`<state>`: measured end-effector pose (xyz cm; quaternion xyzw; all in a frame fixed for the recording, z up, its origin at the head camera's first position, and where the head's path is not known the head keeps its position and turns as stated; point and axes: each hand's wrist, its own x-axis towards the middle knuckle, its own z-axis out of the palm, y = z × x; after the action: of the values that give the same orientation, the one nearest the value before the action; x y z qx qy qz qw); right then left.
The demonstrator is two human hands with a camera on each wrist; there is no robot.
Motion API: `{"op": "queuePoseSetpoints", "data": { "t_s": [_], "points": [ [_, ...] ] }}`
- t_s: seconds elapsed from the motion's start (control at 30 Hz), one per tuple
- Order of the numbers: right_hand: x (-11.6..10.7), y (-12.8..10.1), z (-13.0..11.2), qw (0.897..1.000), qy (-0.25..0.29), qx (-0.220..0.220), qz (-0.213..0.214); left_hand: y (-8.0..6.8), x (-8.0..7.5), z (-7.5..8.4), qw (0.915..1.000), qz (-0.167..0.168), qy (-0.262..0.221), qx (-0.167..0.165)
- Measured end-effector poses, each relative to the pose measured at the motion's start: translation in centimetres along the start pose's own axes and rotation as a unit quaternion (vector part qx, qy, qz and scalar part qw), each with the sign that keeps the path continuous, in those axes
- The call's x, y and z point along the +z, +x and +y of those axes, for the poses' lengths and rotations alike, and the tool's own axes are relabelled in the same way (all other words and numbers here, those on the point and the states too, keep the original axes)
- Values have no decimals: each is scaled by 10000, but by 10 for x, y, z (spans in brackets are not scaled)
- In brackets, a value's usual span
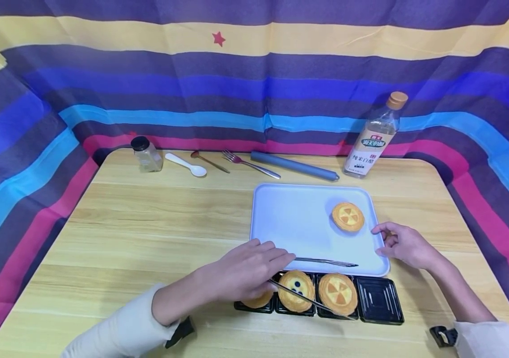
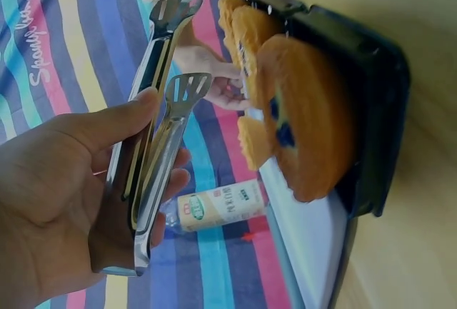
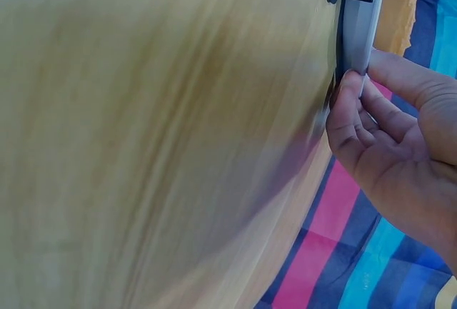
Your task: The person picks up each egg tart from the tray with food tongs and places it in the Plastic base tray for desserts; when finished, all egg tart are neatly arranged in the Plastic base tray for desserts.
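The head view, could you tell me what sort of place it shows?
Probably a staged tabletop kitchen setup, not a real kitchen: a wooden table walled by a striped cloth backdrop, with a white tray, tongs in the left hand, and a vinegar bottle.

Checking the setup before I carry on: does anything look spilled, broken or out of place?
Nothing stands out. The tarts sit whole in the black tray, one on the white tray; the bottle stands upright.

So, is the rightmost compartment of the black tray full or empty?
Empty: the rightmost compartment of the black tray shows only its bare black bottom, no tart.
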<state>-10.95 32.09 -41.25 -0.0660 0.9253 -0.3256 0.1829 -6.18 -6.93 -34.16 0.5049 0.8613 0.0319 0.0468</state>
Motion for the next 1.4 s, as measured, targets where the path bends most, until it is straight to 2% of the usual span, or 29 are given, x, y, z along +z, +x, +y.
{"op": "queuePoseSetpoints", "data": {
  "t_s": [0.4, 0.53, 1.0, 1.2, 1.4],
  "points": [
    [1, -1, 1, 10000, 31, 37, 6, 15, -5, -16, 9985, 350, -318, -265],
    [0, -1, 1, 10000, 64, 22, 16, 24, -6, -27, 9969, 564, -376, -400],
    [1, -1, 0, 10000, 70, -11, 67, 60, -1, -58, 9935, 837, -198, -749],
    [1, -1, 0, 9999, 101, 30, 27, 72, 3, -65, 9922, 762, -310, -937],
    [1, -1, 0, 10000, 33, 17, 39, 83, 6, -67, 9924, 532, -249, -1078]
  ]
}}
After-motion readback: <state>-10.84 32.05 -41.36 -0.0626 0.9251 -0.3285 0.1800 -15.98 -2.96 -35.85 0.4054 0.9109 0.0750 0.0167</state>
